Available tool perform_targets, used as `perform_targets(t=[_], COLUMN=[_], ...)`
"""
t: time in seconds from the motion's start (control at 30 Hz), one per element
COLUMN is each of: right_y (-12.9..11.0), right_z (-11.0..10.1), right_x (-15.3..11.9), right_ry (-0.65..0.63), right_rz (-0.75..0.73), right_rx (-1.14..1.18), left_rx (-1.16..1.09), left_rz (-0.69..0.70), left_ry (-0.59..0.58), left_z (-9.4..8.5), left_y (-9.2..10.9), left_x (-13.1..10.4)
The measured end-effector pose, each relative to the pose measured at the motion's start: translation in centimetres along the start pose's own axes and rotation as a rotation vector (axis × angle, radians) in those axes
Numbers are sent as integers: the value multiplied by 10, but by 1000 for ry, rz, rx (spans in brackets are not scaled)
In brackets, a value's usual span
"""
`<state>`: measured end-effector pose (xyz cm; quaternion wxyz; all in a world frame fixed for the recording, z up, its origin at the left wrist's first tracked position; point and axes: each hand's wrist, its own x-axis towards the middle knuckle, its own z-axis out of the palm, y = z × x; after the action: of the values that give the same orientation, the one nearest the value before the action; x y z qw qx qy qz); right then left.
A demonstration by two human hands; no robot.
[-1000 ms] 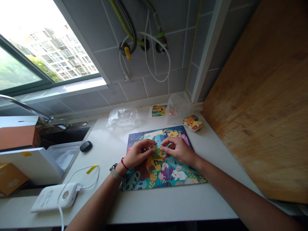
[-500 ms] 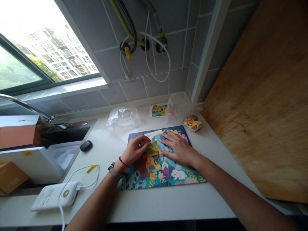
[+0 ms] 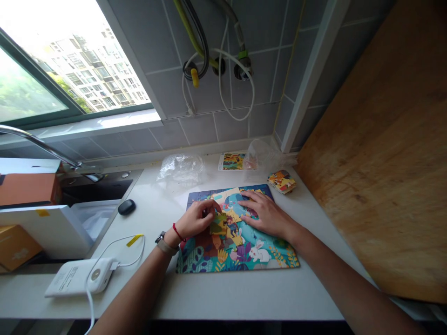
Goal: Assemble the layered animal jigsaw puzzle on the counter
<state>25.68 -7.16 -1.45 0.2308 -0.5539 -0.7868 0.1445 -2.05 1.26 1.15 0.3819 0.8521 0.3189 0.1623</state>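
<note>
A colourful jigsaw puzzle (image 3: 258,251) with rabbits and leaves lies flat on the white counter. Over its left half is my left hand (image 3: 197,218), thumb and fingers curled together at a loose puzzle section (image 3: 218,224); whether they grip it is hard to tell. My right hand (image 3: 267,214) rests on the right half, palm down with the fingers spread, beside a section showing a blue elephant (image 3: 232,200). Just behind the puzzle's right corner sits a stack of puzzle pieces (image 3: 282,181).
Behind the puzzle lie a crumpled clear bag (image 3: 181,168), a picture card (image 3: 232,161) and another clear bag (image 3: 261,158). To the left are a black mouse-shaped object (image 3: 126,207), a white power bank (image 3: 80,278) with cable, and boxes (image 3: 28,188) by the sink. A wooden board (image 3: 380,163) stands at right.
The loose section near my left fingers has shifted slightly down and left. My right hand has slid a little to the right, uncovering more of the middle. The camera view has shifted slightly.
</note>
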Motion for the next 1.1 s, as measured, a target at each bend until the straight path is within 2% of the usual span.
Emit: perform_targets(t=[0.27,0.33,0.47,0.57,0.63,0.7,0.8,0.9,1.1], right_y=[15,17,14,12,18,29,49,62,67], right_z=[-5,-6,-13,-26,-33,-36,-33,-29,-34], right_x=[-2,-1,2,1,-1,-2,-3,-4,-6], right_ry=[109,209,495,711,812,826,727,659,656], right_rz=[41,47,78,83,117,188,333,405,436], right_rx=[19,88,141,82,-6,-103,-184,-183,-116], left_rx=[153,174,189,217,247,290,346,352,339], left_rz=[-5,35,98,100,86,75,102,144,182], left_ry=[-69,-84,-115,-125,-82,-6,89,105,103], left_z=[-2,-3,-6,-7,-5,-2,2,4,6], left_y=[1,2,5,5,3,0,-4,-8,-13], left_x=[0,-1,-2,-3,-3,-2,0,0,1])
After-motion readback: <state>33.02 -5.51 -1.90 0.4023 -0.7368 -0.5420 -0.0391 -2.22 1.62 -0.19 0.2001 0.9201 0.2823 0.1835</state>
